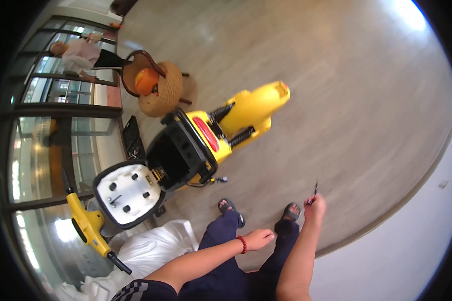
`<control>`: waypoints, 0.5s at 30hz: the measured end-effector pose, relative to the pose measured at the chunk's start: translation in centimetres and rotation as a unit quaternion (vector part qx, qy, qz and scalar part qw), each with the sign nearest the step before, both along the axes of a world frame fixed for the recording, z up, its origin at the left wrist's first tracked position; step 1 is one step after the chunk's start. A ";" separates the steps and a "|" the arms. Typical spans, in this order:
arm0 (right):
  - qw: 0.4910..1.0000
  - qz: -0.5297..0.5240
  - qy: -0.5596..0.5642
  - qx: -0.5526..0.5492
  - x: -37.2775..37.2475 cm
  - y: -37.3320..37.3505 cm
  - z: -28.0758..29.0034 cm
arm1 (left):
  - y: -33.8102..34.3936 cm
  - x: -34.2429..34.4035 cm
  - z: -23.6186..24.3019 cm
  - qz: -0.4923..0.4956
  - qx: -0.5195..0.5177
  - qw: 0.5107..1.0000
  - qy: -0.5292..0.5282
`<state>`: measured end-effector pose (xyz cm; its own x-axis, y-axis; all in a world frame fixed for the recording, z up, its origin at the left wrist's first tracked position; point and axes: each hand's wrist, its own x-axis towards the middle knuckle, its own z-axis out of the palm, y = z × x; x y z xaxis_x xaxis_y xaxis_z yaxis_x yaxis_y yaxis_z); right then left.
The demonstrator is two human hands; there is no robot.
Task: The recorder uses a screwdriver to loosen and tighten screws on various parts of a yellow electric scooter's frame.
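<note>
My right hand is closed round a slim dark tool, its thin tip pointing up and away; its exact kind is too small to tell. To the left, my left hand, below a red bead bracelet, has its fingers curled in over my lap. A small dark bit shows at its fingertips, but what it holds, if anything, I cannot make out. Ahead on the left stands a yellow scooter with its seat tipped up, white underside showing, and the black storage box uncovered. Neither hand touches it.
Loose wiring hangs from the scooter's side. White sheeting lies at my left. Beyond the scooter, a woven chair holds an orange helmet. A black tool case lies by the window; a person stands there.
</note>
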<state>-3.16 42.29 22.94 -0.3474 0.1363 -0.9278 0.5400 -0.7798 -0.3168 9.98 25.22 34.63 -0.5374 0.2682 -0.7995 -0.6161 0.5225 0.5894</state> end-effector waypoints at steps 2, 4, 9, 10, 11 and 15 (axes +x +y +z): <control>0.996 0.081 -0.030 0.012 1.8 2.4 -1.8 | 0.1 -3.3 3.1 0.023 0.018 0.999 0.013; 0.967 0.228 -0.031 0.110 2.9 4.6 -1.5 | -0.6 -5.2 6.2 0.065 0.022 0.998 -0.003; 0.460 0.815 -0.009 0.352 9.4 19.3 -1.7 | -4.0 -10.2 13.7 0.183 0.092 0.976 0.068; 0.114 0.944 -0.011 0.308 10.8 23.5 -0.9 | -4.5 -11.5 14.8 0.180 0.077 0.978 0.073; 0.094 0.945 0.002 0.314 11.1 23.9 1.9 | -6.0 -11.9 16.0 0.204 0.039 0.975 0.075; 0.859 0.403 -0.261 0.179 14.0 34.8 2.0 | -6.7 -16.5 17.2 0.186 -0.009 0.970 0.157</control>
